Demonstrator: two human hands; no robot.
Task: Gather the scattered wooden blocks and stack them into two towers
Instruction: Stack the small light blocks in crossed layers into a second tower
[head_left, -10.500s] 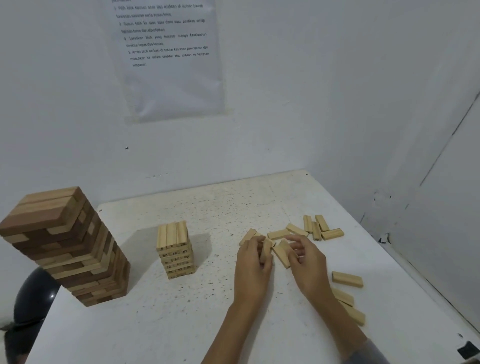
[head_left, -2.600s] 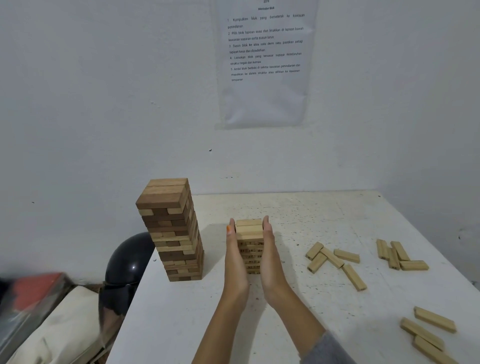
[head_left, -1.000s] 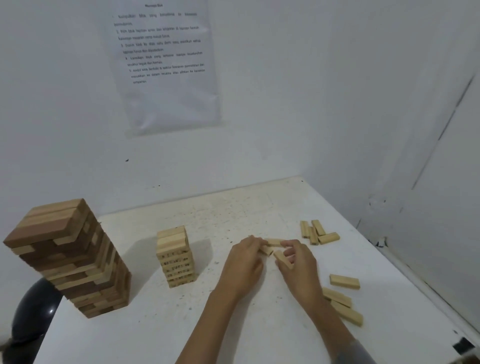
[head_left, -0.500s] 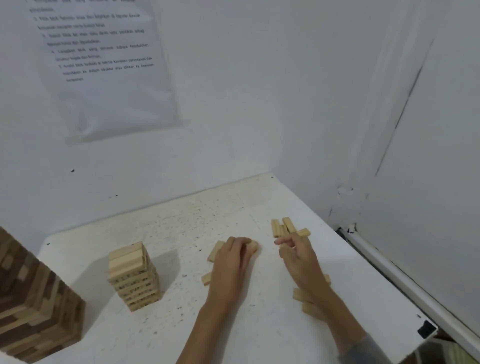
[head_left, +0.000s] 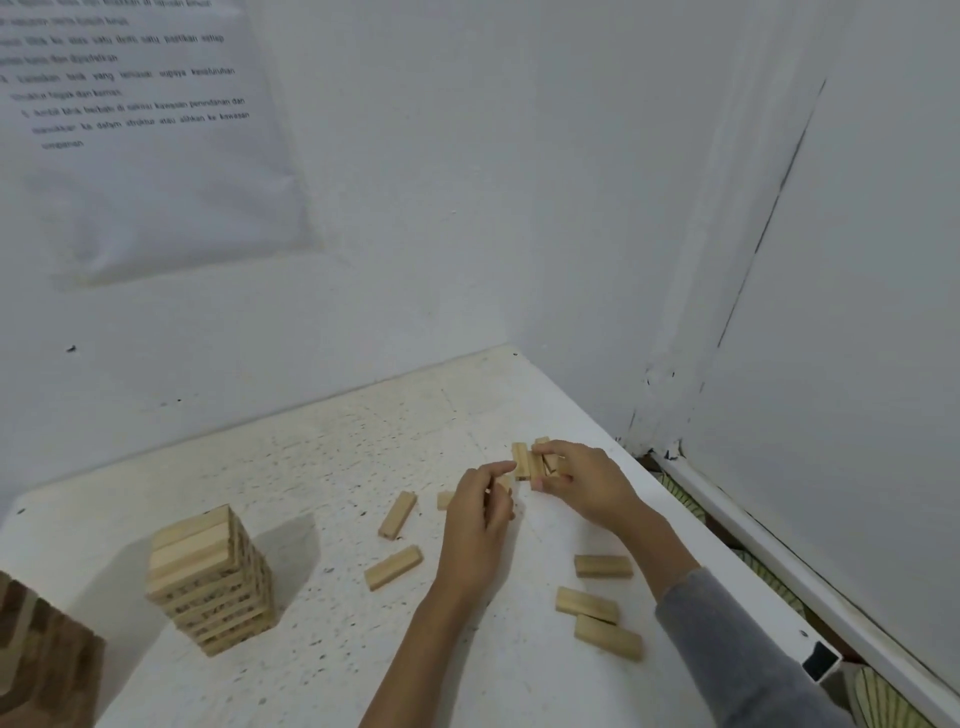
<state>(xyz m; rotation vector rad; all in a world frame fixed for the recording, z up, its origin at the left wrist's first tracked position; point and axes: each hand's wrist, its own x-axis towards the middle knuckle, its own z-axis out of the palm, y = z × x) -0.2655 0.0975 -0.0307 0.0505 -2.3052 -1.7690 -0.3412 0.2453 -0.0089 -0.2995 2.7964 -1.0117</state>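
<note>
Two hands over speckled white corner table (head_left: 337, 467) | right hand (head_left: 582, 486) grips block cluster (head_left: 522, 460) | left hand (head_left: 475, 530) curls round one block (head_left: 444, 500)

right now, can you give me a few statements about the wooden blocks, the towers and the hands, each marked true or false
1. The right hand grips a cluster of small pale wooden blocks. True.
2. The short pale wooden tower stands to the right of both hands. False: it stands to their left.
3. Three loose pale blocks lie on the white table close to the grey sleeve. True.
4. The printed paper sheet lies flat on the table. False: it hangs on the wall.
5. The left hand rests on top of the tower. False: it is beside the right hand, apart from the tower.
</note>
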